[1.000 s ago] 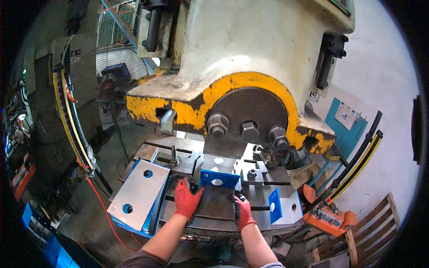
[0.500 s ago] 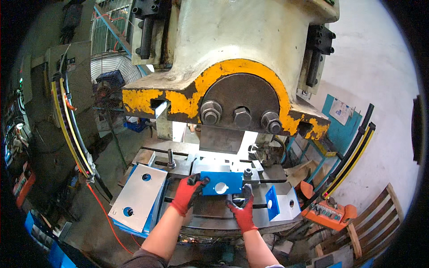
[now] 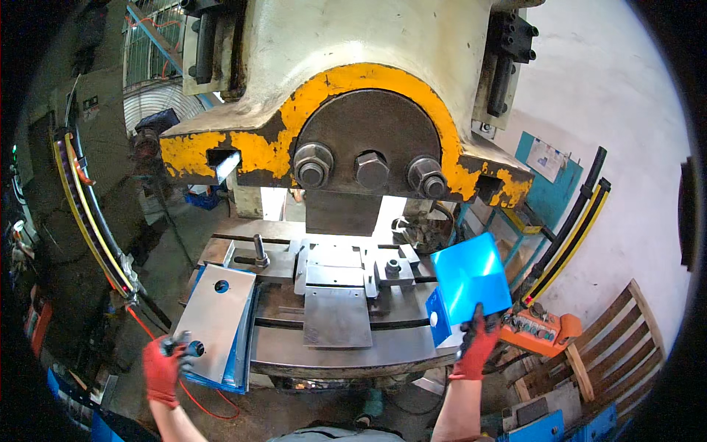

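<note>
At 4 o'clock, a glossy blue folded sheet (image 3: 471, 261) tilts in the right hand (image 3: 477, 346), whose red glove with dark fingertips closes narrowly on its lower edge; a pale glare spreads over the crease. Beside its left edge shows the blue flange of a second folded sheet (image 3: 443, 329), pierced by a round hole and mostly hidden; whether the two touch I cannot tell. At 8 o'clock, the left hand (image 3: 163, 365), gloved alike, has its fingers parted at the near-left edge of a stack of flat sheets (image 3: 221, 317), topped by a matte grey rectangle with two round holes; contact there is unclear. Just below centre, toward 6 o'clock, a smooth square steel plate (image 3: 337, 324) lies before bright metal tooling (image 3: 335, 259) on the slotted press bed (image 3: 294, 353). At 12 o'clock looms a cream casting (image 3: 353, 37), its yellow-painted rim chipped, arching over a dark disc (image 3: 368, 121) with chunky hexagonal fasteners (image 3: 370, 171).
</note>
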### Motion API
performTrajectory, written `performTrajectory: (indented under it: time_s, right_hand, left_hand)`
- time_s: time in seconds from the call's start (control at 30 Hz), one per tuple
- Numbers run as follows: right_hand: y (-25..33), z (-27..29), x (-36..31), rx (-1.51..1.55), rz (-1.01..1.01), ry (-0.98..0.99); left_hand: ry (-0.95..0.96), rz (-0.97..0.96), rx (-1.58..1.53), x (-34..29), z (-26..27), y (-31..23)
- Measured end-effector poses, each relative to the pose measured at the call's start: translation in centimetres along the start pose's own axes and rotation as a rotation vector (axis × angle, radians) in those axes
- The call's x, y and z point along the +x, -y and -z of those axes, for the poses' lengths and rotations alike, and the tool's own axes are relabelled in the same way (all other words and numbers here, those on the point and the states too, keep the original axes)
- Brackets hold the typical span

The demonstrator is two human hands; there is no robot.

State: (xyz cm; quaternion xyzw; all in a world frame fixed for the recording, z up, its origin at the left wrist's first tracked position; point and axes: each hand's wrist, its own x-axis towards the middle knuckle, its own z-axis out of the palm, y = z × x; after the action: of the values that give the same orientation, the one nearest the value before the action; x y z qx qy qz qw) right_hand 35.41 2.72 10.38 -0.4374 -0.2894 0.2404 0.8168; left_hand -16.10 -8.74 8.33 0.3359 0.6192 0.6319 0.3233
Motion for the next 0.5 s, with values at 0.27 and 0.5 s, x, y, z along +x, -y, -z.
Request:
performTrajectory:
  time_s: [0.27, 0.5]
  right_hand:
    - [-3.1, 4.5, 3.8, -0.019, -0.365, -0.304]
    - [-6.6, 5.9, 3.9, -0.195, -0.526, -0.337]
  left_hand:
    - [-0.246, 0.022, 0.66, 2.0, 10.2, 11.6]
    - [-0.115, -0.04, -0.137, 2.7, 4.6, 11.0]
